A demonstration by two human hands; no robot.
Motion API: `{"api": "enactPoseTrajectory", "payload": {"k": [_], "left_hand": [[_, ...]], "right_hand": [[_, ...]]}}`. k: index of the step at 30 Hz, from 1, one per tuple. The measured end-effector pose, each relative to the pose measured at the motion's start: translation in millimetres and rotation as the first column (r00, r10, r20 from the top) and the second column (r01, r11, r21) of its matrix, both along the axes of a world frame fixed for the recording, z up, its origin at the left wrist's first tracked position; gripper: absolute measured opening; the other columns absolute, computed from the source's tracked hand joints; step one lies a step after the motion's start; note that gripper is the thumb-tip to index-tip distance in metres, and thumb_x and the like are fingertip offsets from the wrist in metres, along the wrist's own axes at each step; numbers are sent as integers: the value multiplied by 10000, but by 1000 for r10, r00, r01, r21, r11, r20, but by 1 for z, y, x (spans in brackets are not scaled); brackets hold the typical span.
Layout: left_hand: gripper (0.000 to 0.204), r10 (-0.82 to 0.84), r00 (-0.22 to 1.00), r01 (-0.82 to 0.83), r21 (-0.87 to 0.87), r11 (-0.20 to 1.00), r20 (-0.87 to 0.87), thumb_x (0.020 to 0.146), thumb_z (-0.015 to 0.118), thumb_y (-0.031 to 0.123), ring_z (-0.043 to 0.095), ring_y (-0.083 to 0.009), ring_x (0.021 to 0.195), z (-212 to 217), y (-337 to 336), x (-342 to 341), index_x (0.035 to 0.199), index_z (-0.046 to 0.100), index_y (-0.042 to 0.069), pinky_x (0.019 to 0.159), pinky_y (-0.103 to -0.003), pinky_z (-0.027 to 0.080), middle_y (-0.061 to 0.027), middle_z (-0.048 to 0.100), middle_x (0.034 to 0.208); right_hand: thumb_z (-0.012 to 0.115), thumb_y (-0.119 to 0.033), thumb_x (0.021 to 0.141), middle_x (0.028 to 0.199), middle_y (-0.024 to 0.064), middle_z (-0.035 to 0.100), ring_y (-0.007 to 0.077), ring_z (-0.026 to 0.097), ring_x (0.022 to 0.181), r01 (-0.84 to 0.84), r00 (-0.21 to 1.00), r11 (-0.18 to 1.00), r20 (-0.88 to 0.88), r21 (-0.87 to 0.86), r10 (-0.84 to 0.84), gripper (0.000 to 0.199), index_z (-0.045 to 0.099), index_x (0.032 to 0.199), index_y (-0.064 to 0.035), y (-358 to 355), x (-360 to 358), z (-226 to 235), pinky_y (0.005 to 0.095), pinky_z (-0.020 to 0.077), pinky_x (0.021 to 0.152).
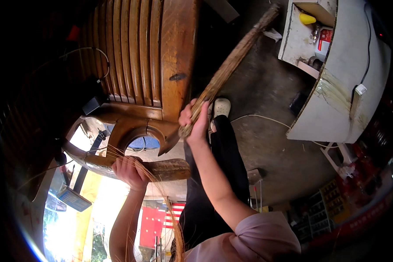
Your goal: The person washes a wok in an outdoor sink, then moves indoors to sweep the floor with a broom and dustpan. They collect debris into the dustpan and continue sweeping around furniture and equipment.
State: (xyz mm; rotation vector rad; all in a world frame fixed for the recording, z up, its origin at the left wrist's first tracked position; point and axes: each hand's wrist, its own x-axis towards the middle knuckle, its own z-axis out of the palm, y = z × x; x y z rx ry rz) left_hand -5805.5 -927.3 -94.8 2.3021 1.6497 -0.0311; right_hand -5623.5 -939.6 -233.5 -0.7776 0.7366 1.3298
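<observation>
My right hand (pixel 196 120) is closed round the near end of a long, rough brown wooden stick (pixel 231 63). The stick slants away to the upper right, above the floor. On the left, my left hand (pixel 131 172) grips the curved wooden armrest (pixel 168 169) of a brown slatted wooden bench (pixel 177 52). The armrest's worn end sticks out to the right of that hand. Loose hair strands hang across the view in front of my left hand, hiding part of its fingers.
A white cabinet (pixel 312 115) with an open compartment stands at the right; a yellow object (pixel 307 18) and a red-and-white box (pixel 323 40) are inside. A pale cable (pixel 260 116) crosses the dark floor (pixel 266 157). A beige clog (pixel 222 106) shows beyond my right hand.
</observation>
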Motion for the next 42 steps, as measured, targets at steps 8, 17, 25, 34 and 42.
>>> {"api": "enactPoseTrajectory", "payload": {"k": [8,17,25,34,42], "left_hand": [[158,24,999,-25,-12,1000,-27,778,441,150,475,-261,690,1,-1,4,649,510,92,692,-367,326,-61,482,651],[154,34,999,-33,33,999,-29,783,453,168,475,-270,705,1,-3,-1,672,515,80,702,-370,332,-75,486,676],[120,60,998,-60,27,998,-2,767,485,147,488,-264,721,6,1,5,668,518,88,707,-369,355,-67,494,692],[123,83,996,-83,45,996,-12,768,492,161,493,-257,723,6,-1,-1,670,517,91,699,-370,364,-62,502,693],[116,111,994,-110,70,991,1,757,501,161,495,-256,726,7,-5,-3,669,523,90,701,-372,374,-58,509,695]], "right_hand": [[437,-348,946,569,39,479,121,456,429,-330,861,918,330,-218,388,288,459,928,-61,-30,-13,49,266,396,423],[499,-232,925,650,54,526,113,478,441,-460,500,782,605,-421,619,211,427,976,-40,0,107,41,243,403,417],[464,-272,941,683,51,507,96,463,421,-509,290,573,499,-642,816,372,374,1275,-134,3,181,42,245,416,377],[361,-165,941,636,73,500,124,489,443,-618,527,565,245,-547,814,176,423,1054,-46,-145,66,242,242,421,394],[383,-258,954,645,66,484,134,453,424,-317,496,615,427,-722,756,281,393,1166,-74,-126,79,221,255,390,390]]}}
